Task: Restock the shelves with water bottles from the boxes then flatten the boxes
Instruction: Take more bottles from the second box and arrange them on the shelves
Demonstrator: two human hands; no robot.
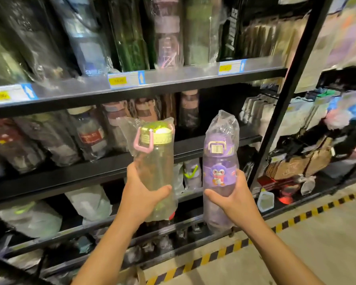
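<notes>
Before the shelves [132,161], left hand [141,190] is gripping green-lidded bottle [152,159], fingers curled round it; right hand [232,194] is gripping purple bottle [220,161] likewise.

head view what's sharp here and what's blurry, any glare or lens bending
In the head view, the green-lidded bottle and the purple bottle are fairly sharp; the top-shelf bottles and the right-side racks are smeared by blur; glare streaks the shelf-edge strip; the wide lens slants the black upright.
</notes>
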